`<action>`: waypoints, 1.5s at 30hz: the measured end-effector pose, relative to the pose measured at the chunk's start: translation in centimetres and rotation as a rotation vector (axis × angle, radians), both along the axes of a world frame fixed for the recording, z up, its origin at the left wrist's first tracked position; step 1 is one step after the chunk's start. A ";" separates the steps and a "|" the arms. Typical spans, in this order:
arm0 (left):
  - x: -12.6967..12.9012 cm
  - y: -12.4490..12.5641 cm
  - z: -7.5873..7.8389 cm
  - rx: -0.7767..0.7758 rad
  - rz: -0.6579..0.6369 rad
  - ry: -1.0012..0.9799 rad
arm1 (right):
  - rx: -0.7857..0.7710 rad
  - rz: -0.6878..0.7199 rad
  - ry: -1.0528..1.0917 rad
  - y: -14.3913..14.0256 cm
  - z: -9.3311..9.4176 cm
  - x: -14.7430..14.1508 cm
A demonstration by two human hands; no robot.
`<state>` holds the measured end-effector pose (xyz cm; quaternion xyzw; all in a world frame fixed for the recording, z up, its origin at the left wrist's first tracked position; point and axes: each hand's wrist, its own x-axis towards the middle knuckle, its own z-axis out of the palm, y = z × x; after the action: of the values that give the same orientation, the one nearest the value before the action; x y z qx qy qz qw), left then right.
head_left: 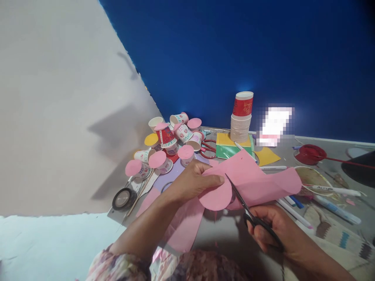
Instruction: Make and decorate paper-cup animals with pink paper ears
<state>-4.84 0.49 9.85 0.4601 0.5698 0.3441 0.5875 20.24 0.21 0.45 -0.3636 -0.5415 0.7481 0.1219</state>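
Note:
My left hand pinches a pink paper sheet, thumb on top. A rounded, partly cut-out lobe of the sheet hangs below the thumb, and a long strip of it reaches to the right. In my right hand are black-handled scissors, with fingers through the loops. Their blades point up and left and lie against the paper beside the rounded edge. Another pink sheet lies below my left wrist, near the table's front.
Paper cups with pink discs crowd the back left. Black tape sits at the left edge. A stack of cups stands on a yellow-green box. Markers, a red tape roll and yellow paper lie right.

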 end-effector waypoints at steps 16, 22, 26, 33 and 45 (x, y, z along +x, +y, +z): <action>-0.3 -0.1 -0.6 -0.008 0.026 -0.044 | -0.018 0.013 -0.061 -0.2 1.2 -1.0; -0.2 -0.1 -0.6 -0.003 0.019 -0.064 | -0.045 0.022 -0.027 -0.2 1.1 -0.9; -0.2 0.0 -0.4 -0.011 0.015 -0.063 | -0.062 0.010 -0.016 -0.2 1.3 -1.0; -0.2 0.1 -0.2 -0.030 0.016 -0.045 | -0.027 0.019 -0.049 -0.1 1.6 -1.2; -1.2 0.2 -0.2 -0.038 -0.053 0.048 | -0.072 -0.021 -0.032 -0.3 1.9 -1.8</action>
<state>-6.06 0.70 9.66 0.4719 0.5778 0.3065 0.5912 18.40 -0.10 2.30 -0.3855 -0.5123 0.7598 0.1079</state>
